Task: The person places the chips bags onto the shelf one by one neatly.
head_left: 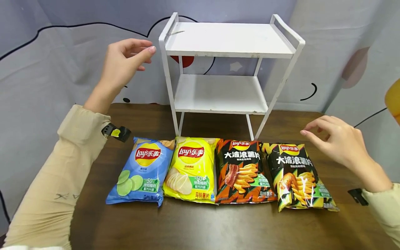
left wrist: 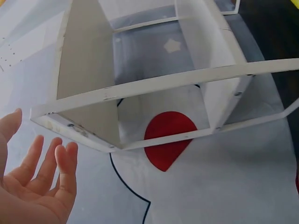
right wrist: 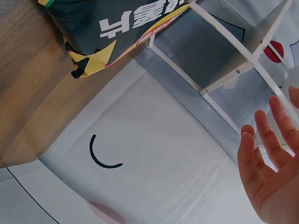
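Observation:
My left hand [head_left: 125,60] hovers in the air just left of the white two-tier shelf [head_left: 218,38], its fingers loosely bent and holding nothing. In the left wrist view the same hand [left wrist: 42,182] is apart from the shelf's side rail. My right hand [head_left: 339,140] hangs above the table's right side, empty, near the black and yellow chip bag [head_left: 297,177]. Left of that bag lie an orange and black chip bag [head_left: 242,173], a yellow chip bag [head_left: 190,170] and a blue chip bag [head_left: 143,172], side by side in front of the shelf.
The shelf stands on the brown wooden table [head_left: 200,225], with a patterned cloth [head_left: 331,62] hanging behind. At the far right edge is part of an orange-yellow object [head_left: 393,100], cut off by the frame.

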A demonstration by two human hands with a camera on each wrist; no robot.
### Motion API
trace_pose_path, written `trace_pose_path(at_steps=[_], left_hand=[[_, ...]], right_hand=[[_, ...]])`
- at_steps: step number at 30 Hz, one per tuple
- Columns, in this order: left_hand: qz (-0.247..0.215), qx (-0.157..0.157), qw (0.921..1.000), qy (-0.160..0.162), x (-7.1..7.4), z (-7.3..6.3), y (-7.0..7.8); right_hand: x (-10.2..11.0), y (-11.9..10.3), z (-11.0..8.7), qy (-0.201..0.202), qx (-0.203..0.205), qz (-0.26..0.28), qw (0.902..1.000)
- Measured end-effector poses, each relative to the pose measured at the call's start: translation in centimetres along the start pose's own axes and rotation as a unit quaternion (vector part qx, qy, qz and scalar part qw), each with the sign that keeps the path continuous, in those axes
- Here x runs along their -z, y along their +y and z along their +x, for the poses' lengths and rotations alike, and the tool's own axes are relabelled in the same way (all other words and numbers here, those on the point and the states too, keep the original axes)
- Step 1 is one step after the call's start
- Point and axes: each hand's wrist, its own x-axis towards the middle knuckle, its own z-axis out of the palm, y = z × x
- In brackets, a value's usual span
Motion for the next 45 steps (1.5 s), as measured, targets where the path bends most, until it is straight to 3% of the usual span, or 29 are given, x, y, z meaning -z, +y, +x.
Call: trace_pose_path(at_steps=[8, 27, 36, 45], left_hand=[[-0.035, 0.034, 0.9984, -0.029, -0.2, 1.5, 1.1], [-0.066, 0.089, 0.9934, -0.027, -1.1, 2.4, 1.7], [-0.101, 0.117, 0.9868, -0.046, -1.3, 2.4, 1.9], [-0.098, 0.112, 0.9879, -0.044, -1.3, 2.2, 1.7]], right_hand=[[0.0, -0.5, -0.4, 0.004, 0.005, -0.004, 1.0000], [-0.3, -1.4, -1.4, 0.006, 0.039, -0.016, 0.9991], [-0.6, -1.8, -3.8, 0.005, 0.078, -0.020, 0.9967], [-0.9, -2.0, -6.5, -0.015, 0.097, -0.015, 0.9951]])
